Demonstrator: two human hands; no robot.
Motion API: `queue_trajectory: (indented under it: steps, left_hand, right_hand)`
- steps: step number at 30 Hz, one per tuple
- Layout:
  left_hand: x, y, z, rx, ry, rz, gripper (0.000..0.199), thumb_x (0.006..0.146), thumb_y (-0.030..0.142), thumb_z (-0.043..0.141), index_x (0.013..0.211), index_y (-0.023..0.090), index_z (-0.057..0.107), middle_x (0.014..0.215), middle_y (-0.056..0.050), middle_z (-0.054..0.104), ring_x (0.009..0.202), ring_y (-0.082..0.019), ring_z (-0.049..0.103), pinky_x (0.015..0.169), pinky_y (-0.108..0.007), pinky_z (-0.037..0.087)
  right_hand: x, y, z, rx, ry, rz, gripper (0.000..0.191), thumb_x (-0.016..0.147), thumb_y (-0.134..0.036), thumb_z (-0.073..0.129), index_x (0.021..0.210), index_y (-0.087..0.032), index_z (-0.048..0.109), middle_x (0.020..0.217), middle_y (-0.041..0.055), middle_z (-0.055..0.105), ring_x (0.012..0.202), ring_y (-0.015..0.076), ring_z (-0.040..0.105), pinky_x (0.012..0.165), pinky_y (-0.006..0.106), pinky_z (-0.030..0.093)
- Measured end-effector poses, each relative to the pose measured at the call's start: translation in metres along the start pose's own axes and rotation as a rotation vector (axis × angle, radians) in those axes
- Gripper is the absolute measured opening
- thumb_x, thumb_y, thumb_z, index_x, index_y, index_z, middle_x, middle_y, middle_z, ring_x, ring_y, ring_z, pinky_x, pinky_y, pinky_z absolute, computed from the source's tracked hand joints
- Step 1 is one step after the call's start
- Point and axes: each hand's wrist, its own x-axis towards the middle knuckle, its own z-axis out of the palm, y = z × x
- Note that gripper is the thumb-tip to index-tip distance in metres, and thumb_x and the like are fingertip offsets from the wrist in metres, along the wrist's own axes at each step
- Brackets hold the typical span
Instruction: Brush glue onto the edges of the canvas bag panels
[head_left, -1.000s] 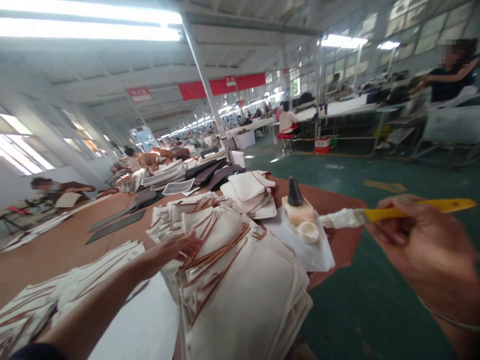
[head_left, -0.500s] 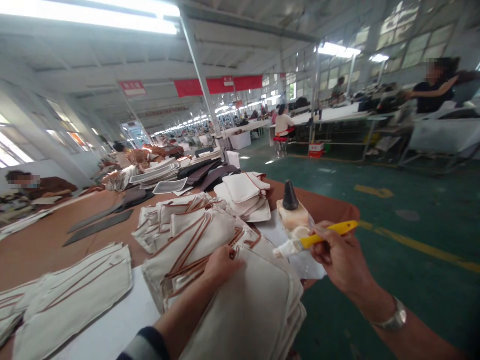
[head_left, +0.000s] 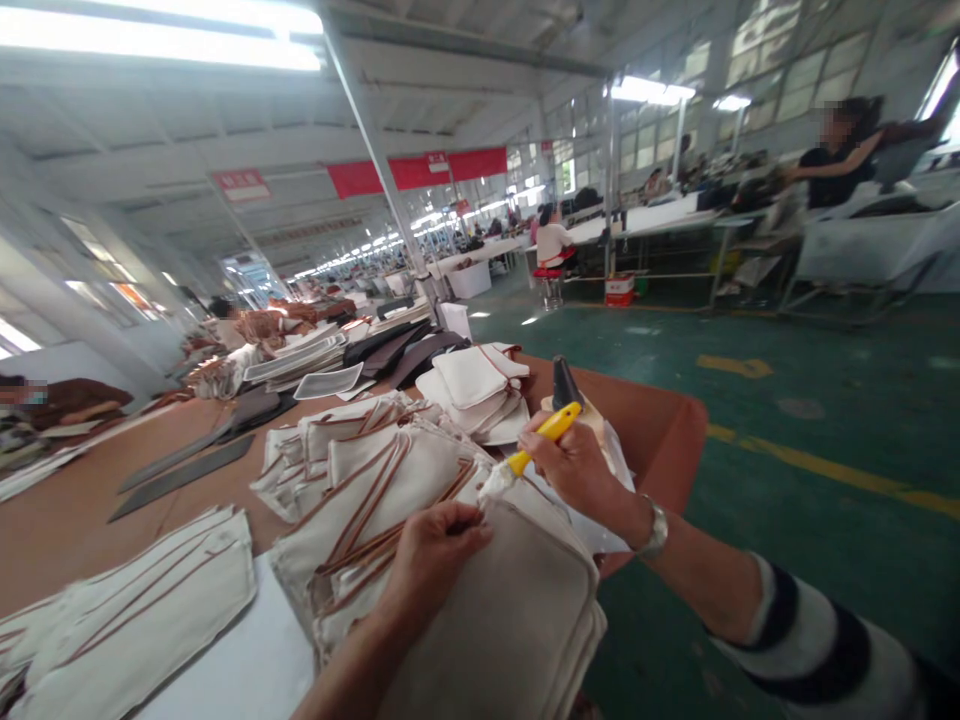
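My right hand [head_left: 581, 465] grips a paintbrush [head_left: 556, 426] by its yellow handle. The bristles, coated in something white, meet the top edge of a cream panel [head_left: 517, 600] on a stack of similar panels. At that edge, close by the bristles, the thumb and fingers of my left hand [head_left: 435, 545] pinch the panel. Brown-trimmed cream pieces [head_left: 375, 480] lie in a pile left of the stack. Behind my right hand stands a pale container with a black cone-shaped top [head_left: 565, 384], partly hidden by the hand.
More cream panels [head_left: 165, 590] lie at the left on the brown table [head_left: 660, 400]. Dark strips [head_left: 184, 475] and white pieces [head_left: 472, 385] sit farther back. Beyond the table's right edge is green floor [head_left: 825, 410]. A person in dark clothes [head_left: 832, 165] is at the far right.
The brush has moved left from beside the container to the panel's top edge, its handle now tilted more upright. My left hand stays at the edge. The view has shifted slightly.
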Motion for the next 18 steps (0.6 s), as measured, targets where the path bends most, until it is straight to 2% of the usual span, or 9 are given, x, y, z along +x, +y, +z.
queue_trajectory:
  steps: [4,7,9,12,14,16,18]
  left_hand:
    - [-0.002,-0.002,-0.002,-0.021,-0.015,-0.009,0.035,0.068,0.041,0.077,0.085,0.011,0.074,0.070,-0.001,0.067,0.058,-0.011,0.054,0.054,-0.021,0.039]
    - [-0.005,-0.004,0.000,0.087,0.036,0.104,0.027,0.072,0.039,0.075,0.082,0.013,0.074,0.069,-0.001,0.067,0.061,-0.013,0.056,0.056,-0.022,0.041]
    - [-0.010,-0.004,0.003,0.284,0.129,0.287,0.017,0.078,0.032,0.073,0.076,0.015,0.073,0.069,0.000,0.066,0.064,-0.013,0.059,0.059,-0.022,0.042]
    - [-0.019,-0.004,0.006,0.666,0.232,0.694,0.016,0.091,0.022,0.063,0.077,0.018,0.070,0.072,0.000,0.066,0.068,-0.013,0.061,0.064,-0.022,0.043]
    - [-0.024,-0.005,0.007,0.898,0.257,0.937,0.018,0.097,0.019,0.056,0.085,0.019,0.070,0.074,-0.001,0.065,0.069,-0.014,0.060,0.065,-0.025,0.043]
    - [-0.029,-0.005,0.008,1.073,0.283,1.083,0.016,0.098,0.017,0.055,0.088,0.019,0.068,0.073,-0.001,0.063,0.068,-0.017,0.058,0.064,-0.028,0.042]
    - [-0.032,-0.003,0.008,1.165,0.301,1.137,0.015,0.098,0.015,0.054,0.090,0.018,0.066,0.073,-0.001,0.062,0.067,-0.018,0.056,0.063,-0.031,0.041]
  right_hand:
    - [0.001,-0.010,-0.007,0.049,0.092,-0.063,0.026,0.092,-0.036,0.060,0.076,-0.015,0.059,0.058,-0.0013,0.049,0.050,0.0092,0.043,0.046,0.021,0.032]
    - [-0.008,-0.015,-0.009,0.040,-0.034,-0.056,0.026,0.095,-0.035,0.057,0.078,-0.015,0.059,0.056,-0.0023,0.047,0.048,0.0088,0.040,0.044,0.021,0.031]
    - [-0.012,-0.018,-0.011,-0.029,-0.078,-0.074,0.025,0.095,-0.033,0.056,0.078,-0.014,0.060,0.057,-0.0019,0.047,0.048,0.0089,0.041,0.044,0.021,0.031]
    - [-0.011,-0.028,-0.020,-0.080,0.052,-0.108,0.024,0.095,-0.034,0.057,0.081,-0.014,0.061,0.058,-0.0015,0.049,0.050,0.0095,0.043,0.046,0.021,0.032]
    - [-0.010,-0.037,-0.026,-0.047,0.070,-0.118,0.024,0.095,-0.034,0.058,0.080,-0.014,0.061,0.058,-0.0014,0.049,0.050,0.0095,0.043,0.046,0.022,0.032]
    - [-0.011,-0.046,-0.029,-0.017,0.007,-0.138,0.022,0.094,-0.031,0.058,0.079,-0.015,0.060,0.060,-0.0016,0.050,0.050,0.0088,0.043,0.047,0.021,0.033]
    - [-0.015,-0.052,-0.031,-0.064,-0.116,-0.165,0.018,0.093,-0.026,0.057,0.080,-0.015,0.061,0.063,-0.0014,0.051,0.052,0.0085,0.044,0.049,0.021,0.034]
